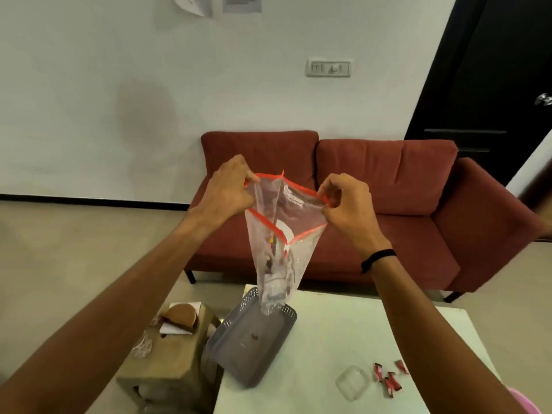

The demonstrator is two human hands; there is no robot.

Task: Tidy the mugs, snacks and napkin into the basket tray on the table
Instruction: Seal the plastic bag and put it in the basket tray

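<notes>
I hold a clear plastic zip bag (279,252) with a red-edged mouth up in the air, pulled wide. My left hand (228,189) pinches the left side of the mouth and my right hand (348,204) pinches the right side. Small items sit in the bag's bottom, which hangs just over the far end of the grey perforated basket tray (239,367) on the white table (328,339). One small dark bit lies inside the tray. Several red snack wrappers (388,376) and a clear square glass (352,382) lie on the table at the right.
A wooden stool (173,354) left of the table carries a brown round object and white paper. A red sofa (373,189) stands behind the table, with a dark door at the far right.
</notes>
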